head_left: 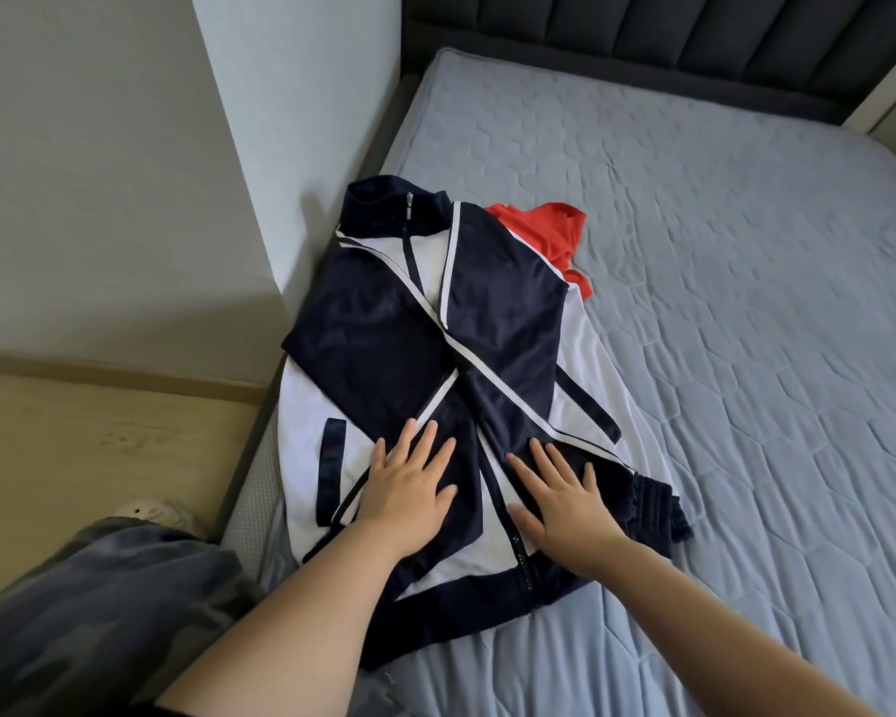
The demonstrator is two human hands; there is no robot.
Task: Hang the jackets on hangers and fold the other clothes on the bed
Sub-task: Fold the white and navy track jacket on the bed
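Bed (720,302) with blue-grey quilted cover fills everything beyond and to the right of both hands. Pale wall (99,173) and wood floor (99,447) sit off to the left of the left hand, and a dark padded headboard (694,38) runs far ahead of the hands at the top edge of the bed. Navy and white jacket (503,282) lies flat on the bed's left side, directly under both hands and stretching away from them, collar at the far end, front up, zip closed. Both sleeves are folded in over the chest and cross in an X just ahead of the fingertips. Camouflage trouser leg (99,602) is low left, nearer the camera than the left hand. Red garment (549,230) lies crumpled well ahead of the right hand, partly tucked under the jacket's far right shoulder. Left hand (409,494) is released, palm down, fingers spread and straight, pressing on the navy sleeve end over the jacket's lower front. Right hand (559,504) is the same: flat, fingers splayed, grasping nothing, resting on the other sleeve just beside the left hand with the zip line between them. Ribbed navy cuff (653,514) bunches just right of the right hand, touching the bed. Navy pocket trim (329,468) sits just left of the left hand. Patterned slipper (151,512) is on the floor further left. Silver zip pull (409,205) is up at the collar, far ahead of both hands.
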